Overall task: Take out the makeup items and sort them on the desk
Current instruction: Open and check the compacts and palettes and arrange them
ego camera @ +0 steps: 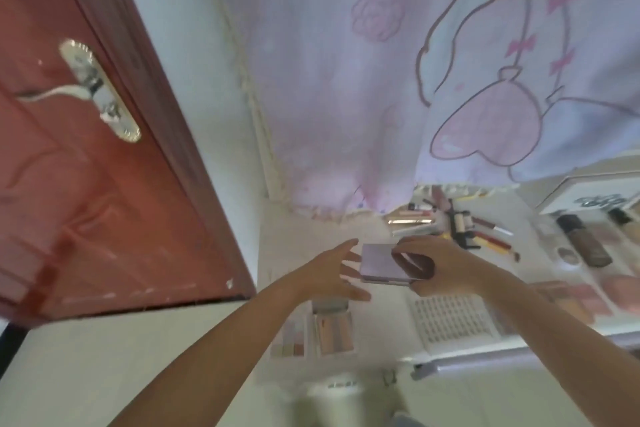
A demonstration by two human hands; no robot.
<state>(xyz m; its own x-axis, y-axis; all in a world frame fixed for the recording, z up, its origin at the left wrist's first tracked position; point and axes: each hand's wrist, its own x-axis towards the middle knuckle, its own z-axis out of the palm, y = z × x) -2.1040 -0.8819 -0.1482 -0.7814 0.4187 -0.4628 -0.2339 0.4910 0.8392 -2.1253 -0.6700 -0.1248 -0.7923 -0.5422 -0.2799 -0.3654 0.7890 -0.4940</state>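
My right hand (pixel 440 267) grips a flat lilac makeup palette (pixel 379 263) above the white desk (pixel 384 319), thumb across its top. My left hand (pixel 332 274) is spread open just left of the palette, its fingertips close to the palette's edge. On the desk below lie two opened palettes (pixel 334 328) (pixel 292 338). Lip pencils, tubes and a black tool (pixel 460 225) lie at the back. Brown foundation bottles (pixel 585 244) and pink compacts (pixel 620 288) are spread at the right. The picture is blurred.
A white perforated basket (pixel 453 321) sits on the desk under my right forearm. A pink and lilac printed curtain (pixel 381 97) hangs over the back of the desk. A red door (pixel 86 166) with a metal handle stands at the left. A white box (pixel 588 194) stands far right.
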